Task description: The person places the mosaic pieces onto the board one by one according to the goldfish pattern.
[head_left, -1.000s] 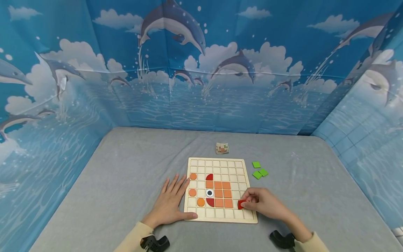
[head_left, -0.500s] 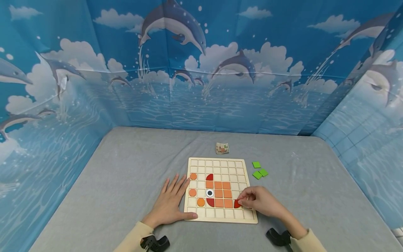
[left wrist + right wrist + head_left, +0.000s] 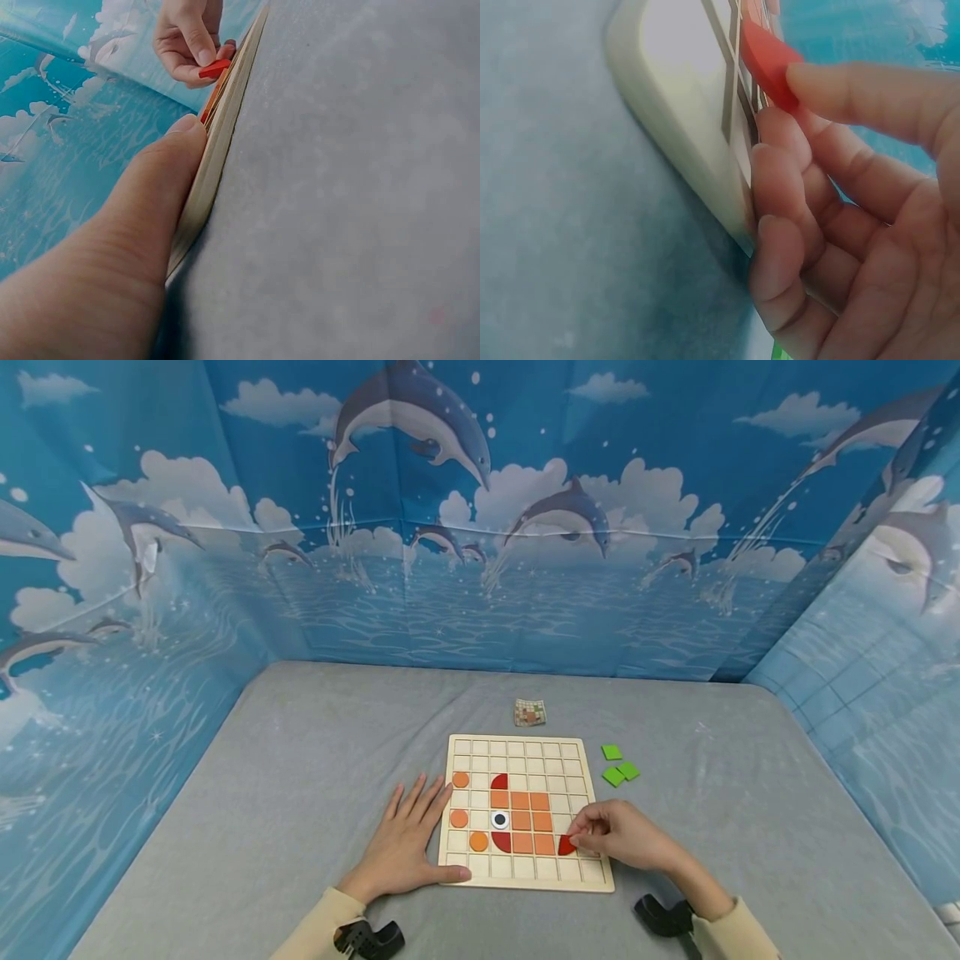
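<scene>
A pale wooden grid board [image 3: 525, 870] lies on the table. My right hand [image 3: 626, 839] pinches a red quarter-circle tile [image 3: 566, 845] between thumb and fingers. That tile is at the square just right of the lowest row of orange square tiles [image 3: 521, 821]; in the right wrist view the red tile [image 3: 771, 64] looks tilted against the grid. My left hand [image 3: 405, 839] is spread flat at the board's left side, its thumb on the near left corner. Also on the board are two dark red quarter-circles [image 3: 501, 842], a white eye disc [image 3: 499, 820] and orange round tiles [image 3: 478, 842].
Three green square tiles [image 3: 612, 777] lie on the table right of the board. A small patterned card [image 3: 529, 712] sits beyond its far edge. Grey cloth [image 3: 337, 718] covers the table, and a dolphin-print curtain [image 3: 480, 593] hangs behind and at both sides.
My right hand has shifted slightly left with the red tile, which now sits beside the orange row with its curved edge showing. My left hand has not moved.
</scene>
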### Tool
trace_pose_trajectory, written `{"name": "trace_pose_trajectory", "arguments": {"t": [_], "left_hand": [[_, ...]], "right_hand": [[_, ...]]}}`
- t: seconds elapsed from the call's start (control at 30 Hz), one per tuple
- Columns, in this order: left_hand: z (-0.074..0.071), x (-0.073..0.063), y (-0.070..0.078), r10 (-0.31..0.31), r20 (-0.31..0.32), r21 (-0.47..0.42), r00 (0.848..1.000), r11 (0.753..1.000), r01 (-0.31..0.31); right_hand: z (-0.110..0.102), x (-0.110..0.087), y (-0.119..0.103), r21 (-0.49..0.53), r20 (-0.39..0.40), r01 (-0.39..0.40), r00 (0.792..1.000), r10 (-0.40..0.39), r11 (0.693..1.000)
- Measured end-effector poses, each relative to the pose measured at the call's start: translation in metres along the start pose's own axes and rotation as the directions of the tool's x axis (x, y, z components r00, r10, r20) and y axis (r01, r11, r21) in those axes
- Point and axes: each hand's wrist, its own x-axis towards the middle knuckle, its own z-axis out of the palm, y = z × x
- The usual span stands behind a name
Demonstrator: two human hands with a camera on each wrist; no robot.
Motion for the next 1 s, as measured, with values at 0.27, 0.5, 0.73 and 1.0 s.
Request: {"name": "trace_pose_trajectory", "arguments": {"t": [0.27, 0.5, 0.73, 1.0], "left_hand": [[-0.0006, -0.0004, 0.0003, 0.000, -0.002, 0.000, 1.000, 1.000, 0.000], [-0.0016, -0.0007, 0.0014, -0.004, 0.005, -0.001, 1.000, 1.000, 0.004], [-0.0027, -0.0010, 0.0022, -0.005, 0.007, -0.006, 1.000, 1.000, 0.005], [-0.0012, -0.0011, 0.0017, -0.004, 0.001, 0.003, 1.000, 1.000, 0.004]], "right_hand": [[0.0007, 0.0015, -0.0009, -0.032, -0.024, -0.005, 1.000, 0.004, 0.999], [0.0030, 0.0027, -0.0012, -0.102, -0.053, 0.006, 0.999, -0.012, 0.995], [0.0050, 0.0015, -0.0003, -0.161, -0.061, 0.012, 0.998, -0.022, 0.987], [0.0068, 0.0013, -0.0003, -0.219, -0.072, 0.056, 0.995, -0.073, 0.974]]}}
